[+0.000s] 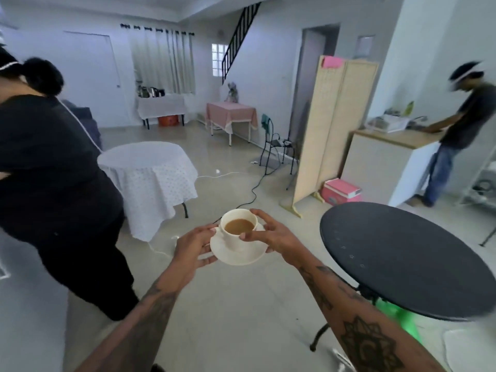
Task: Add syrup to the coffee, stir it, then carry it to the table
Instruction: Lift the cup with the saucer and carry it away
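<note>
I see a pale tiled floor point(228, 304) filling most of the view. At my left a person in black point(53, 183) is cut off by the frame edge and blurred. At my right the round black table point(408, 261) has its far rim running out of frame, and its legs are mostly hidden under the top. Behind the person, a table under a white cloth point(150, 178) is partly covered by that body. A second person point(456, 130) leans over a counter point(389, 162) far right, too smeared to read what the hands are doing there.

Between my hands, above the floor and left of the black table, is the saucer point(239, 253) with the cup point(237, 229) standing upright on it, and brown coffee point(239, 226) inside. My left hand point(192, 247) grips the saucer's left edge, with curled fingers point(206, 261) under the rim; the cup's handle is hidden behind them. My right hand point(271, 234) holds the cup, its thumb and fingers spread around the rim and wall, touching it.
</note>
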